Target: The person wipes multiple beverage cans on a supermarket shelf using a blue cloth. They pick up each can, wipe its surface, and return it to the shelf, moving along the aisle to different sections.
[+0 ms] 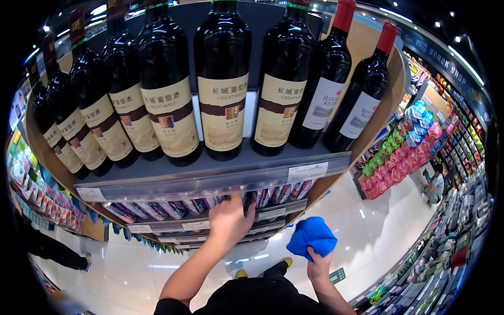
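Observation:
My left hand (231,219) is raised to the front of a shelf display. Its index fingertip meets the clear plastic price rail (212,188) under the top shelf, the thumb stands apart, and the other fingers look curled. My right hand (319,264) grips a folded blue cloth (312,238) lower down, away from the shelf. Along the top shelf (240,157) stand several dark wine bottles with cream labels, one of them a central bottle (221,114). At the right end are two red-capped bottles with white labels, including the outermost bottle (360,106).
Drink cans (173,210) fill the shelf below the rail. A wooden side panel (388,92) bounds the display on the right. Packaged snacks (397,157) hang beyond it. One person (435,183) is at the far right; another person's leg (59,246) shows at left on the glossy floor (130,262).

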Demonstrator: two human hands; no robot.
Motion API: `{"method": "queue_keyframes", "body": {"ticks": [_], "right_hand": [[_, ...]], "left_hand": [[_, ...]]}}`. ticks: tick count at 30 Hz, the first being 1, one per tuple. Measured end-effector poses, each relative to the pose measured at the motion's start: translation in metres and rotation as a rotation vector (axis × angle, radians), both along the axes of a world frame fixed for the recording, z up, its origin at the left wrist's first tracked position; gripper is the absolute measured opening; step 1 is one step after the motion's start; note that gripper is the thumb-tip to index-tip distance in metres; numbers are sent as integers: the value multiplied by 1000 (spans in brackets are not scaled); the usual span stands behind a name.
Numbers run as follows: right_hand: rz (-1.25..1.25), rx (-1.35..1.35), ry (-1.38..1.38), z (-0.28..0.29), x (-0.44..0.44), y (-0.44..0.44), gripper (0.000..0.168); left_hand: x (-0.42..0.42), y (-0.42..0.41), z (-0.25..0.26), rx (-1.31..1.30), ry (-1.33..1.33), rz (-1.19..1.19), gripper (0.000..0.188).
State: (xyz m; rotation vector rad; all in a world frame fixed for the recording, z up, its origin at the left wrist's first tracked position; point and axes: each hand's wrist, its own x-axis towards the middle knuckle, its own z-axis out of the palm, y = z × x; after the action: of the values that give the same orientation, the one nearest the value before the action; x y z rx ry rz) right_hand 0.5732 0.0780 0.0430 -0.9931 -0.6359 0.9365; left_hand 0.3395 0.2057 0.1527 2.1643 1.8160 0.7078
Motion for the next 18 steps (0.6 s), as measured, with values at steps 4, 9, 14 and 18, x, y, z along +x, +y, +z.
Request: {"method": "queue_keyframes", "body": {"ticks": [4, 9, 14, 18], "right_hand": [[-51, -27, 33, -11, 23, -24, 81], [-57, -20, 22, -8, 25, -33, 82], [-121, -31, 33, 0, 21, -32, 87], [-109, -39, 5, -1, 23, -29, 93]], "left_hand": [[17, -1, 0, 534, -42, -115, 51], [30, 35, -28, 468, 88, -117, 63], [45, 53, -23, 276, 115, -103, 68], [45, 62, -20, 266, 110, -126, 72]]}}
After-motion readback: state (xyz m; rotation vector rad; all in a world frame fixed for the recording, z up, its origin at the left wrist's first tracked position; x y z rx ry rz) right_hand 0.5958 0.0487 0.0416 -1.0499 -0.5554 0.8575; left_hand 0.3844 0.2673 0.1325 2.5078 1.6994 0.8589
